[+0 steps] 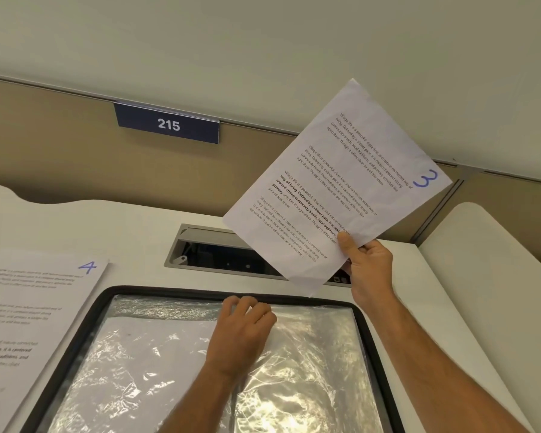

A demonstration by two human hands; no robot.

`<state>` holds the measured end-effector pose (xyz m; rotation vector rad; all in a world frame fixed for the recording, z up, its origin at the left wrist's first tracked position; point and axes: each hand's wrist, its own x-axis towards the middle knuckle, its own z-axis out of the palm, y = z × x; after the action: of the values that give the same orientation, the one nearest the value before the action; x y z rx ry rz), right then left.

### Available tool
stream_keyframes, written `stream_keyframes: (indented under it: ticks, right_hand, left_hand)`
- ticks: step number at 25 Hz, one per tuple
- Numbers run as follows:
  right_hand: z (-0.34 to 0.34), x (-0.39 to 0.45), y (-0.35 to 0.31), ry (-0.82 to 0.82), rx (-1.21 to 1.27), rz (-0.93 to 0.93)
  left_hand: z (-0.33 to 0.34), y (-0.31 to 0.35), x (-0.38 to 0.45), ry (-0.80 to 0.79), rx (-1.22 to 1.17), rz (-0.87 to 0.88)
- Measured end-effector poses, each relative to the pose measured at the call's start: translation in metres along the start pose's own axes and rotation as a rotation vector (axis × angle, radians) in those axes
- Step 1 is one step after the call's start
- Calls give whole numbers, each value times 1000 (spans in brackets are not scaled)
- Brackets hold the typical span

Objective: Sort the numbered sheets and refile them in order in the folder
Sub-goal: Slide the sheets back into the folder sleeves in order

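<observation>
Up in the head view, the right hand (369, 267) holds the sheet marked 3 (334, 185) in the air above the far right part of the desk (144, 226), tilted, with the blue numeral at its upper right corner. The thumb (345, 242) lies on the printed face at the sheet's lower edge and the other fingers are curled behind the paper, so the hand pinches the sheet between them. Lower down, the left hand (241, 332) rests on the open folder (367, 326), near the middle of its far edge, fingers bent and close together on the shiny plastic sleeve (310, 354); whether they pinch the sleeve's top edge or only press it cannot be told. A white page shows under the plastic on the folder's left half. The sheet marked 4 (35, 307) lies flat on the desk just beside the folder's left edge. Behind, a sign reading 215 (167, 124) hangs on the partition, and a grey cable tray (206, 245) sits open at the desk's far edge.
</observation>
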<state>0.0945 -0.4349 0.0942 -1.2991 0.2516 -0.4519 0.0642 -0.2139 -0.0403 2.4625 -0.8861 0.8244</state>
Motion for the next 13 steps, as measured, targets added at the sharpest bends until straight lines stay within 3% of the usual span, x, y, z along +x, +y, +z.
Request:
stream_keyframes:
  ticks: [13]
  right_hand:
    - [5,-9,0,-70,-46,-31]
  left_hand:
    - [3,2,0,-45,-22,-9]
